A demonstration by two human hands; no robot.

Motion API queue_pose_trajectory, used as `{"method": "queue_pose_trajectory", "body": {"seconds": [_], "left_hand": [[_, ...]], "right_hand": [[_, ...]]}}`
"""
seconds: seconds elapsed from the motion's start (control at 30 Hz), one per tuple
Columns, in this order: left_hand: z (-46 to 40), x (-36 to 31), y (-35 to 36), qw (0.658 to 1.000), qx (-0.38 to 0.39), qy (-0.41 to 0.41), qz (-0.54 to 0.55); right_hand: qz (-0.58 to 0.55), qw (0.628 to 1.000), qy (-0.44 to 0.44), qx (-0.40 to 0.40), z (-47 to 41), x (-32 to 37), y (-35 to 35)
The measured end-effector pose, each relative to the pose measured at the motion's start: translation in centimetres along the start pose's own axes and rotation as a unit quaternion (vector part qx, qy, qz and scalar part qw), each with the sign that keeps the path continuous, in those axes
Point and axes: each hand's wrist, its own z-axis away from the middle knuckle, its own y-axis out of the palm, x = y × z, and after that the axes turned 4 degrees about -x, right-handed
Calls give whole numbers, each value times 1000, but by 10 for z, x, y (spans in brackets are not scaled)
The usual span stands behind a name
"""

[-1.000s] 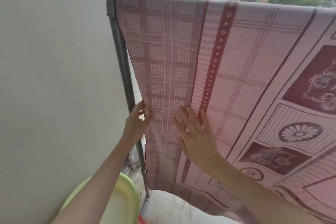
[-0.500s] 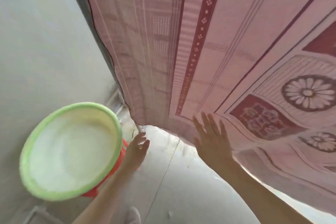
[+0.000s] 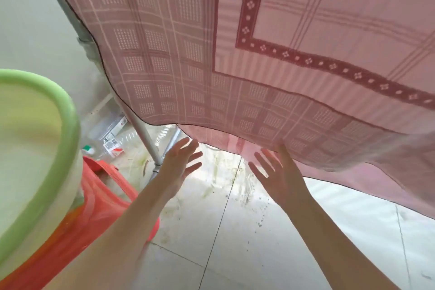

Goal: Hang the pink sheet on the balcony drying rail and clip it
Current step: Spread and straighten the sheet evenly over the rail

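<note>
Thin, checked pink sheet (image 3: 270,59) is draped across the frame's upper half beside a grey metal post (image 3: 143,134). Left hand (image 3: 180,167) is held open below the hem, fingers spread; right hand (image 3: 280,176) is spread flat, fingertips touching the hem. A smooth round green basin (image 3: 63,110) is seen at left.

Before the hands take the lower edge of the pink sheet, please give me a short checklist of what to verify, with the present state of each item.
1. Left hand free to grip: ok, fingers spread, holding nothing.
2. Right hand free to grip: ok, open just under the hem.
3. Pink sheet clear of the floor: ok, its lower edge hangs above the tiles.
4. Sheet resting over the top rail: cannot tell, the rail is out of view.
5. Clips on the sheet: cannot tell, none visible.
6. Green basin clear of the sheet: ok, it stands apart at the left.
</note>
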Motion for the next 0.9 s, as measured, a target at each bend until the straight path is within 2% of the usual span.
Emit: {"method": "queue_pose_trajectory", "body": {"seconds": [0.07,0.23,0.43,0.53,0.6,0.63,0.73,0.9], "left_hand": [[-24,10,2,999,21,31,22],[-73,20,-3,974,43,121,187],[-84,34,-15,976,32,127,175],[-76,28,-17,970,114,184,108],[-66,16,-11,950,190,237,68],[-63,12,-7,943,202,253,72],[-64,3,3,951,132,245,137],[-86,22,4,976,42,167,134]], "right_hand": [[-51,998,-26,13,-24,-5,-8],[-107,985,-90,104,-64,-9,-28],[-100,981,-121,115,-81,-14,-32],[-87,980,-139,117,-85,-16,-31],[-85,978,-148,120,-90,-18,-31],[-83,978,-150,122,-92,-19,-30],[-78,977,-152,126,-99,-22,-29],[-76,981,-149,103,-105,-26,-38]]}}
